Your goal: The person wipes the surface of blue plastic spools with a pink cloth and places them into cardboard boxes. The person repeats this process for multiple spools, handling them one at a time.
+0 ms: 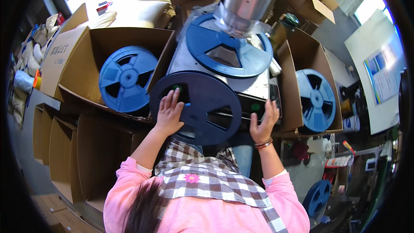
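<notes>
A dark blue plastic reel flange (210, 129) leans against the front of the press's metal table, above my lap. My left hand (168, 111) lies over its left side, holding nothing, fingertips at a green button (177, 88) behind the flange's cutout. My right hand (266, 121) is raised with thumb apart and empty, beside a second green button (255, 107) on the front panel. On the metal table (181, 60) lies a lighter blue plastic reel (207, 42). The press's metal cylinder head (249, 1), its lower end wrapped in clear film, is over the reel's centre; contact is hard to tell.
Left of the press, a cardboard box (76, 68) holds blue reels (129, 66). Another cardboard box (290, 87) with blue reels (315, 103) stands at the right. Open cartons (100, 149) are at lower left. A blue reel (317, 197) stands at lower right.
</notes>
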Action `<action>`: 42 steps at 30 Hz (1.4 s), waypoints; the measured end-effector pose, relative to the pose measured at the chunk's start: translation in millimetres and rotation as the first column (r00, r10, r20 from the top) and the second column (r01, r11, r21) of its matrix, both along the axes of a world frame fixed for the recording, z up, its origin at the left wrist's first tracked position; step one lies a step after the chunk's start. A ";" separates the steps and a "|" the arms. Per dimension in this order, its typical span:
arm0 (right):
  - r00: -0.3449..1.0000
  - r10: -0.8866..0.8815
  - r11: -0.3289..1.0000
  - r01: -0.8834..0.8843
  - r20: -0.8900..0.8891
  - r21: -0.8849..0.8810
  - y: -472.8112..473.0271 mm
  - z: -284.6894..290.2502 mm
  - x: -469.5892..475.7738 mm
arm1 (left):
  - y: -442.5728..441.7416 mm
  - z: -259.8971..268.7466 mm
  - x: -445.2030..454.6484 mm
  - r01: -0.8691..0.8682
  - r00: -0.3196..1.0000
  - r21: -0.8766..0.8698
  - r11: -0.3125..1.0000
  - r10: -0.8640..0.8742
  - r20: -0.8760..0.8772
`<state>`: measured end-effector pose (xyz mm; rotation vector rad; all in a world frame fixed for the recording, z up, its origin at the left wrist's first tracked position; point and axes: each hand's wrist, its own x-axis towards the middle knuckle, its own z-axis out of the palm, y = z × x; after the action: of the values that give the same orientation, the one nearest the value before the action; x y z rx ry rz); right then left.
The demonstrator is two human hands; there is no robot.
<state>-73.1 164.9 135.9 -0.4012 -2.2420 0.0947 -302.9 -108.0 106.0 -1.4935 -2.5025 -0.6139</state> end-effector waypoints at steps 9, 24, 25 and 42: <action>0.954 -0.074 0.994 0.095 0.290 -0.058 -7.0 -49.9 15.3 | 6.1 -6.2 4.7 -0.068 0.996 -0.023 0.997 0.069 0.063; 0.983 0.145 0.965 -0.166 -0.113 -0.205 -60.5 -58.1 9.9 | -284.7 59.8 0.7 -0.625 0.780 0.473 0.621 0.525 0.340; 0.983 0.175 0.966 -0.183 -0.060 -0.183 -67.9 -61.2 11.2 | -325.3 56.3 2.4 -0.686 0.727 0.389 0.615 0.579 0.369; -0.167 0.777 0.160 -0.880 0.607 -0.448 -338.5 -69.0 -165.7 | -501.8 -201.1 172.4 -0.616 -0.548 -0.577 0.536 0.235 0.803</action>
<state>-238.8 -173.6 67.0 1.6398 -2.8807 0.5838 -130.5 -609.7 -95.1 1.4447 -2.9015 -2.3934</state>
